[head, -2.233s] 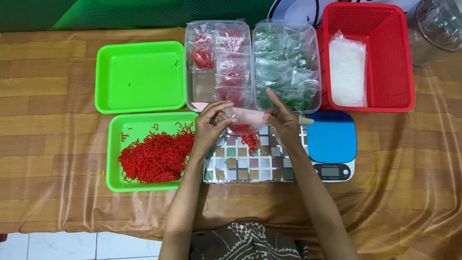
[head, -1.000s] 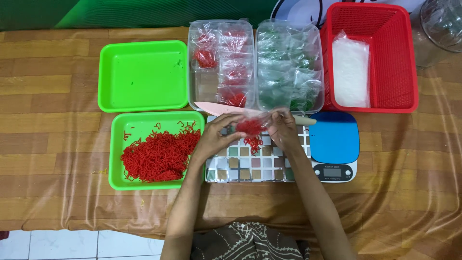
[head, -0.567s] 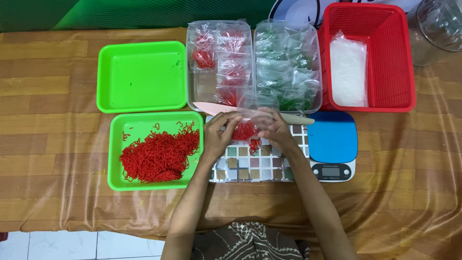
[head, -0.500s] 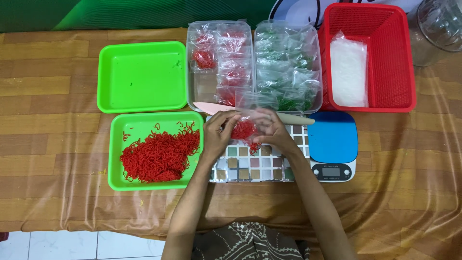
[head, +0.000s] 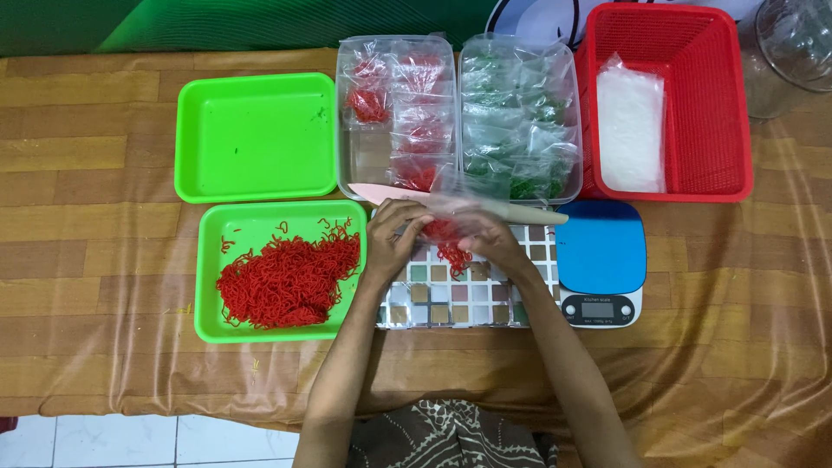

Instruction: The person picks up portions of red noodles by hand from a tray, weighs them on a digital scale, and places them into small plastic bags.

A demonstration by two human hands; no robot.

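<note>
Two hands meet over the checkered tile board (head: 451, 299) at the middle of the table (head: 95, 260). My left hand (head: 394, 238) and my right hand (head: 490, 243) both pinch a small clear plastic bag (head: 455, 221) with a clump of red strands inside it; the fingers (head: 407, 227) of each hand are curled narrow onto the bag's edges, so the bag hangs between them just above the board. I see a few red strands lying loose on the board under the bag.

Just left of the board sits a green tray (head: 212, 260) heaped with red strands (head: 290, 282). Behind it lies a second green tray (head: 256, 139), with only a few specks in it. Beyond my hands stand two clear tubs side by side: the left tub (head: 351, 165) holds small filled bags of red strands, the right tub (head: 572, 113) holds small bags of green ones. A pale flat stick (head: 529, 212) lies across the table between the tubs and my hands, partly hidden by the bag. A blue kitchen scale (head: 602, 260) sits just right of the board, touching it. A red basket (head: 732, 130) at the far right holds a stack of clear bags (head: 631, 130).
</note>
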